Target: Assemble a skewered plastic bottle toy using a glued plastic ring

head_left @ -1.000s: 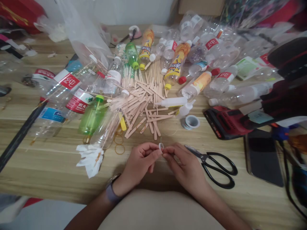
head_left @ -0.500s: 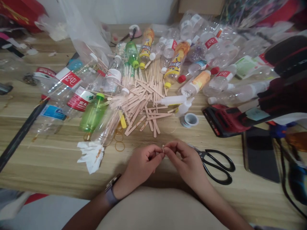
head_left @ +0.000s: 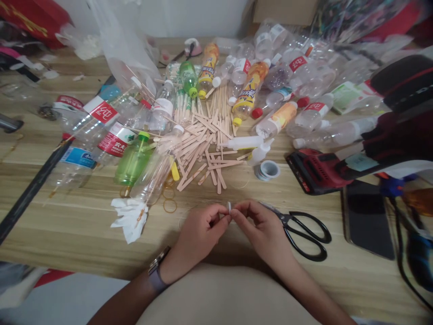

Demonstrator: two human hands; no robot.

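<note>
the left hand [head_left: 203, 229] and right hand [head_left: 260, 223] pinch a small white ring [head_left: 229, 207] between their fingertips, above the counter [head_left: 84, 230], just beside the black scissors [head_left: 306, 232].

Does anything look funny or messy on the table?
Yes! The wooden craft sticks lie crisscrossed in a jumbled heap mid-table, and a crumpled white tissue sits near the front edge, left of the left hand.
</note>
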